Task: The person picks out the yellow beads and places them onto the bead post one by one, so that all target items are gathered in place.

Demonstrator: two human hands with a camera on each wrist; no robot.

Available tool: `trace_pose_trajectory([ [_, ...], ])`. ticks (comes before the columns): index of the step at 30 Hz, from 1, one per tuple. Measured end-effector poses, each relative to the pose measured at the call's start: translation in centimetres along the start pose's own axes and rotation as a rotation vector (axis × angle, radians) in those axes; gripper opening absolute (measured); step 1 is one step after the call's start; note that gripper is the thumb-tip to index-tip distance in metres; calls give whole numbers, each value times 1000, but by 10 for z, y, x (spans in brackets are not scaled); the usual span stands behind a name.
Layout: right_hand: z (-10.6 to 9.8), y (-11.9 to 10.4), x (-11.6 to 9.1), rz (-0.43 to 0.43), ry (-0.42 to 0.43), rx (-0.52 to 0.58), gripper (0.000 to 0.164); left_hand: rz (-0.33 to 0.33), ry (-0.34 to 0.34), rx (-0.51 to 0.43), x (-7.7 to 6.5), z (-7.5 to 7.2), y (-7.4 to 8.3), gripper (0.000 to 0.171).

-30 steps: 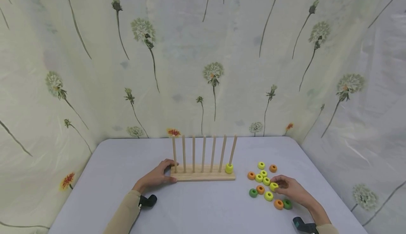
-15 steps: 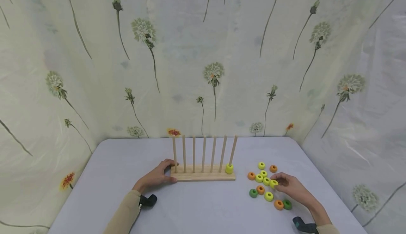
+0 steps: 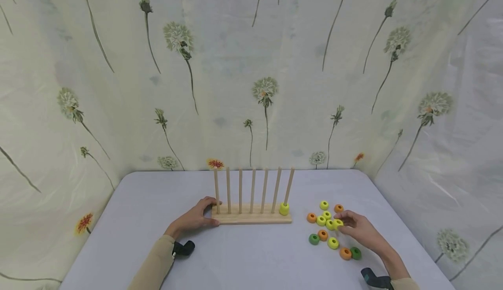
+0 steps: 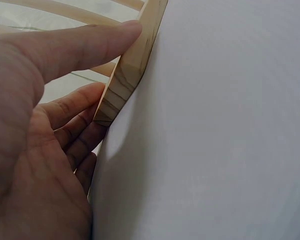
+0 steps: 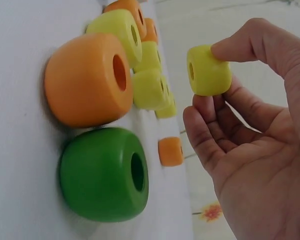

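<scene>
My left hand (image 3: 193, 218) grips the left end of a wooden peg stand (image 3: 253, 219), thumb along its front edge and fingers behind. The left wrist view shows the thumb (image 4: 100, 47) on one side of the base's end (image 4: 121, 90). Several upright pegs rise from the stand; a yellow bead (image 3: 284, 209) sits low on the rightmost one. My right hand (image 3: 360, 232) pinches another yellow bead (image 5: 209, 71) between thumb and fingers, raised off the table in the right wrist view. Its hole faces away from the palm.
Loose beads lie right of the stand: several yellow ones (image 3: 332, 243), orange ones (image 3: 345, 253) and two green ones (image 3: 356, 253), (image 3: 313, 239). The white table (image 3: 251, 259) ends at a flower-printed cloth (image 3: 220, 84) behind and at both sides.
My right hand has lifted the yellow bead slightly and moved it a little away from me and to the left. My left hand and the peg stand stay put.
</scene>
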State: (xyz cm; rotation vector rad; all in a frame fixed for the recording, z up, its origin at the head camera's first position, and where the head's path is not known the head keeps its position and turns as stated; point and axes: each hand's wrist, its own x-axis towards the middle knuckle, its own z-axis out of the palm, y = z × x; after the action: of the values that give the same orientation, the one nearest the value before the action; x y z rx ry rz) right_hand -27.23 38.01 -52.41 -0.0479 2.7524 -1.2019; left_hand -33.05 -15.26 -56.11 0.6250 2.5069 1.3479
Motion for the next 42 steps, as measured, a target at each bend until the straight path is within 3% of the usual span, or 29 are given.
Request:
trace_pose_trajectory([
  [7,1,-14,1,-29,38,-13,35,0,1,-24,0,-1,1,57],
  [17,1,-34,10,-140,20,39,35,-6,-4,1,1,-1,0,59],
  [30,10,-67,22,-203,36,7,33,-12,-9,6,1,-1,-2,59],
  [42,12,-87,30,-299,48,47,32,-35,-4,22,1,0,-1,62],
])
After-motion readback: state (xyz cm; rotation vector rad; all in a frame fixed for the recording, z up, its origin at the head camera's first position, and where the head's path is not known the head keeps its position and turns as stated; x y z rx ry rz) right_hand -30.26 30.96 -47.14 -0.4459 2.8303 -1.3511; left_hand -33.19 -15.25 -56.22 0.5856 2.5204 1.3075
